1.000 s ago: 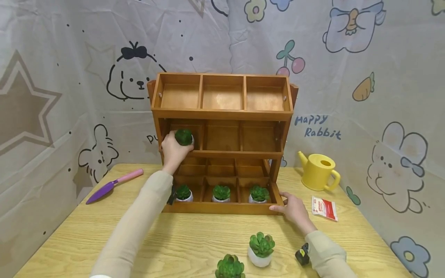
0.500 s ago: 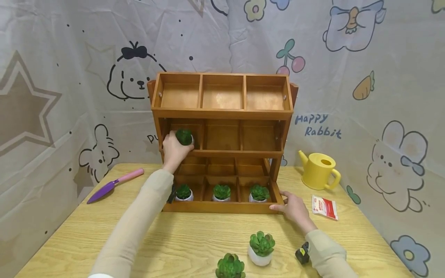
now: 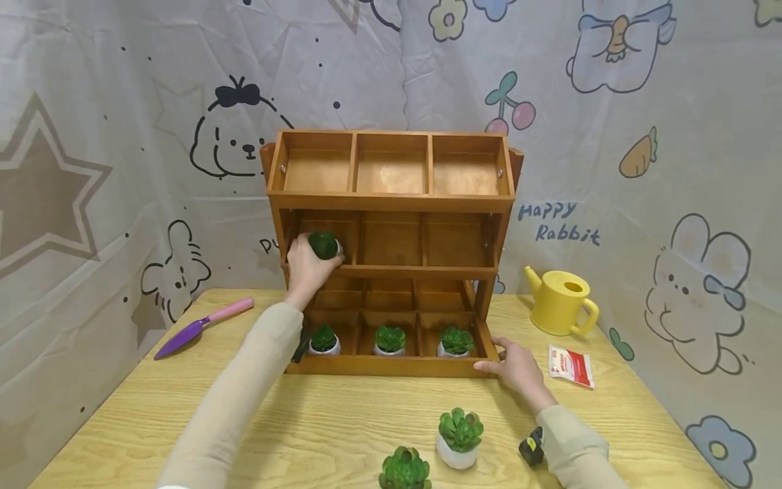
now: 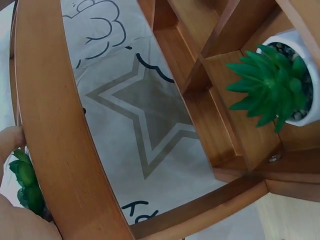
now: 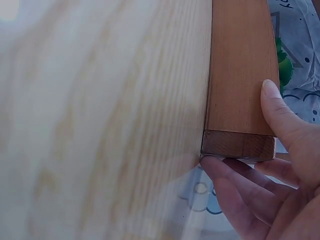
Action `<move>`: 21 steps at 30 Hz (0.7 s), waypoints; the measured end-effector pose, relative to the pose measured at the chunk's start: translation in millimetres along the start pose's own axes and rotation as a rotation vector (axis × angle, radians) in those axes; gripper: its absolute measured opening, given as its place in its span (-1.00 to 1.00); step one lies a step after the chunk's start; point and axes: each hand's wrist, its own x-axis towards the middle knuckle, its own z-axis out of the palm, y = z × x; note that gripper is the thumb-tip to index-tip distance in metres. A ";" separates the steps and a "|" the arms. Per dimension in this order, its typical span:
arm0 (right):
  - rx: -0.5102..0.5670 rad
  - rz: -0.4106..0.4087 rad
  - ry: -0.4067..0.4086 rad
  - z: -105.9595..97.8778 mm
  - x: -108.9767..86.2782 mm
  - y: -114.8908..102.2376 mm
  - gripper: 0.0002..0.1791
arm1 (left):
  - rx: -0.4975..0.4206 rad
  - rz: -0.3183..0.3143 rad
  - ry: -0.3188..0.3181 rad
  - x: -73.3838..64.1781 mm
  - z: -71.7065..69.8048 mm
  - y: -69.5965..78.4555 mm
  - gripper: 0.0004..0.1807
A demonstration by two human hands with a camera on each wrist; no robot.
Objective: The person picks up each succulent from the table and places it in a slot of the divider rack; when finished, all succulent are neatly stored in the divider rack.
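Observation:
In the head view my left hand (image 3: 308,268) holds a small potted succulent (image 3: 322,246) at the left compartment of the middle tier of a wooden shelf (image 3: 391,202). The left wrist view shows part of that plant's green leaves (image 4: 27,182) beside the thumb, behind a wooden front board (image 4: 65,125). Whether the pot touches the compartment floor is hidden. My right hand (image 3: 519,370) grips the shelf's bottom right corner. In the right wrist view its thumb lies on the front board (image 5: 242,65), and its fingers curl round the end.
Potted succulents (image 3: 389,339) fill the bottom tier's front compartments. Two more, one potted (image 3: 459,438) and one cut off by the frame (image 3: 404,468), stand in front. A purple trowel (image 3: 186,336) lies left; a yellow watering can (image 3: 559,302) and red-white packet (image 3: 571,367) are right.

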 end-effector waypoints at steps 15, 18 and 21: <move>0.009 0.019 -0.021 1.1 -3.8 -2.8 -0.06 | -0.203 0.318 0.250 -36.3 -0.5 -12.0 -0.13; 0.006 0.019 -0.023 0.9 -3.6 -1.9 -0.05 | -0.199 0.494 0.189 -54.0 6.3 -10.5 -0.21; -0.005 0.017 -0.020 -0.2 -2.6 -1.1 -0.03 | -0.201 0.657 0.036 -78.6 16.8 -10.1 -0.30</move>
